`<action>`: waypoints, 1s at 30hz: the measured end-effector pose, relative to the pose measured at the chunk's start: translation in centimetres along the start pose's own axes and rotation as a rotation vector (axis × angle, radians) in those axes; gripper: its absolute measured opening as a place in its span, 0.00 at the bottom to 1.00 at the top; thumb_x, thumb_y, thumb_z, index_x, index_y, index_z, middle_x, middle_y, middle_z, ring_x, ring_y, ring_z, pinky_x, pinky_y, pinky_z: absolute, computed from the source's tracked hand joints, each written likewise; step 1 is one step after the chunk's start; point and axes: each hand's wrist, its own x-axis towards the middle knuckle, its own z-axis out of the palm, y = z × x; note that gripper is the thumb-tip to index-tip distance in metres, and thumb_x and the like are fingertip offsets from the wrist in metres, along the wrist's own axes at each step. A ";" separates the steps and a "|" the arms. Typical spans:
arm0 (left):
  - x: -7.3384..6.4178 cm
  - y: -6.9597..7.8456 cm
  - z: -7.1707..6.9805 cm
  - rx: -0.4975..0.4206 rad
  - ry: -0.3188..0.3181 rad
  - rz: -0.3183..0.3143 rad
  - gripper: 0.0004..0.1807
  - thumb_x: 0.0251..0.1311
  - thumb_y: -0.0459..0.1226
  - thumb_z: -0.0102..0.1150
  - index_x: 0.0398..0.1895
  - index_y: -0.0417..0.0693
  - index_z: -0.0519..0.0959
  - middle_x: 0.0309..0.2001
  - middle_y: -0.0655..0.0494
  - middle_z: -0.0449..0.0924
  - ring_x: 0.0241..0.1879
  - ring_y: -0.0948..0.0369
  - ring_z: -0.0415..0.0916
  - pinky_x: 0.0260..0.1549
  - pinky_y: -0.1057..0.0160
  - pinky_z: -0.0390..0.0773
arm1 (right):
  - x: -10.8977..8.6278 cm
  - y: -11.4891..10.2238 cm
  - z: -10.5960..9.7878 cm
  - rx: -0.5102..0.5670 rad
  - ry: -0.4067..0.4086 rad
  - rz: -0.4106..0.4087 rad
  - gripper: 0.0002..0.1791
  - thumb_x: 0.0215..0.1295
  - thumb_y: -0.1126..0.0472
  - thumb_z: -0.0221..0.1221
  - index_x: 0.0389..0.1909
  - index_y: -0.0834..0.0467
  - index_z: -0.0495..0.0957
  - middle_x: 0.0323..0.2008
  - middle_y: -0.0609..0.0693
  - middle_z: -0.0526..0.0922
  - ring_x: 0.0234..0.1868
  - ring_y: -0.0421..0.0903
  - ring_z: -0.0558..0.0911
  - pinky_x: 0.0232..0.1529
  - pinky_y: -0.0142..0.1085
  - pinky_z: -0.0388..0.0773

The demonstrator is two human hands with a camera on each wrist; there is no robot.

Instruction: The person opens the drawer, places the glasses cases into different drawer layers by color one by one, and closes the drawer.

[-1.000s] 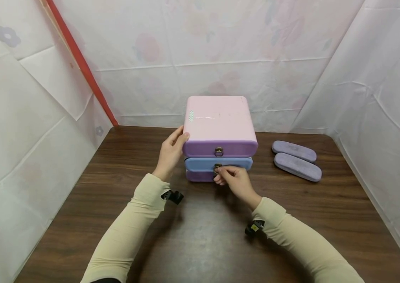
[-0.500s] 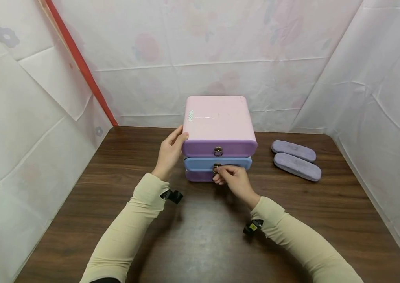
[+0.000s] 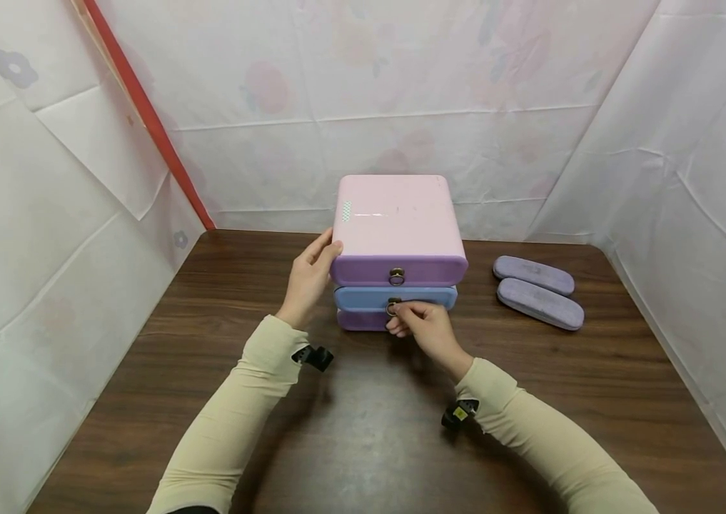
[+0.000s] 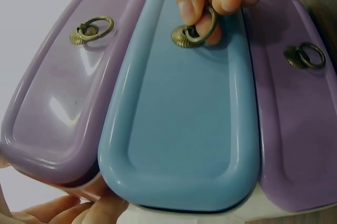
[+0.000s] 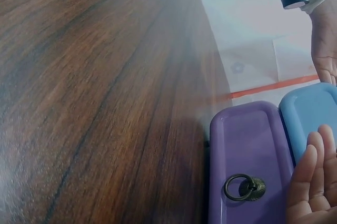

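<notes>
A small desktop drawer cabinet with a pink top (image 3: 401,221) stands near the back of the table. Its fronts are stacked: a purple drawer (image 3: 363,271) on top, a blue drawer (image 3: 363,298) in the middle and a lower purple drawer (image 3: 360,320). My right hand (image 3: 432,332) pinches the brass ring pull (image 4: 214,23) of the blue drawer between thumb and finger. A thin dark gap shows along that drawer's edge in the left wrist view. My left hand (image 3: 306,282) rests against the cabinet's left side, fingers along the side and thumb near the upper front corner.
Two grey-purple oblong cases (image 3: 535,274) lie side by side on the dark wood table (image 3: 363,442), right of the cabinet. White patterned sheeting (image 3: 260,93) hangs behind and on both sides. A red strip (image 3: 147,111) runs down the left back corner.
</notes>
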 end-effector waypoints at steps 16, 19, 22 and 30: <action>-0.1 0.9 0.9 -0.019 0.068 -0.045 0.33 0.65 0.45 0.60 0.72 0.52 0.65 0.69 0.51 0.69 0.64 0.56 0.70 0.64 0.56 0.71 | 0.1 0.1 0.0 -0.017 0.010 0.000 0.15 0.72 0.66 0.52 0.45 0.75 0.81 0.25 0.51 0.87 0.25 0.37 0.84 0.30 0.30 0.82; 0.0 0.8 0.9 -0.022 0.066 -0.051 0.33 0.65 0.45 0.59 0.72 0.52 0.65 0.69 0.51 0.69 0.64 0.56 0.70 0.63 0.56 0.72 | 0.1 0.2 0.0 -0.022 0.016 0.002 0.15 0.72 0.65 0.52 0.45 0.74 0.82 0.25 0.52 0.87 0.25 0.38 0.84 0.30 0.30 0.82; -0.1 0.8 0.8 -0.026 0.066 -0.052 0.32 0.65 0.45 0.60 0.72 0.53 0.66 0.68 0.51 0.70 0.62 0.57 0.71 0.62 0.57 0.73 | 0.2 0.2 0.0 -0.024 0.027 0.006 0.15 0.72 0.64 0.53 0.45 0.73 0.82 0.26 0.54 0.87 0.26 0.38 0.84 0.30 0.31 0.82; -0.2 1.0 0.9 -0.007 0.074 -0.046 0.32 0.65 0.45 0.60 0.71 0.52 0.67 0.68 0.52 0.70 0.62 0.58 0.72 0.61 0.58 0.73 | 0.4 0.1 -0.2 -0.035 0.040 0.017 0.15 0.72 0.64 0.53 0.45 0.72 0.82 0.26 0.54 0.87 0.26 0.38 0.84 0.31 0.31 0.83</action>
